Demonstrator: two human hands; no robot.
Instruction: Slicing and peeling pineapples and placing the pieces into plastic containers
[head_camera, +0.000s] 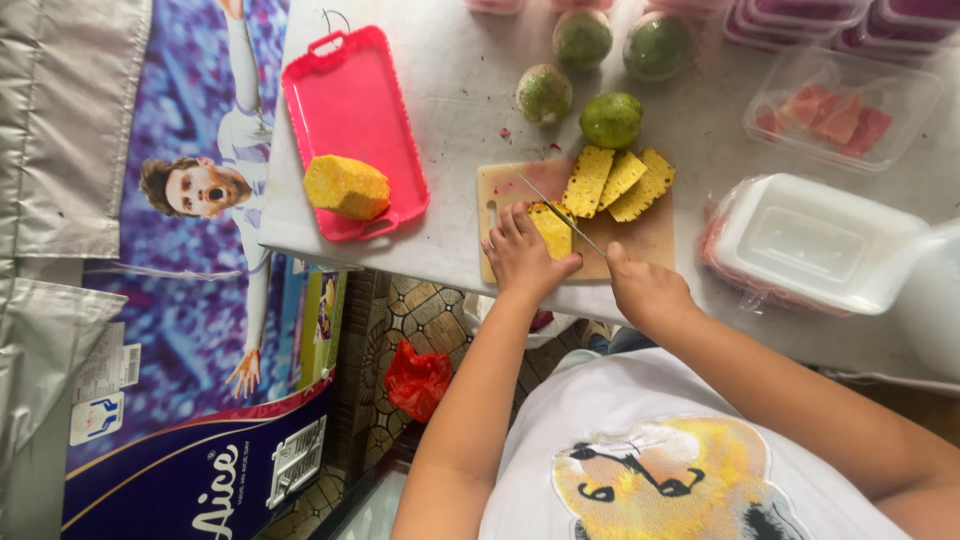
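while the left hand (520, 255) presses curled fingers on a pineapple piece (552, 228) atop the cutting board (500, 190), the right hand (645, 290) is closed round a knife (556, 207); blade just beside the left fingertips; cut slices (615, 180) beyond both hands

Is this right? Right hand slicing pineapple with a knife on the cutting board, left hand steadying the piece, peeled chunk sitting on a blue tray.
Not quite: in the head view the tray holding the peeled chunk is red-pink, not blue. The rest holds: right hand works the knife on the cutting board, left hand steadies the pineapple piece.
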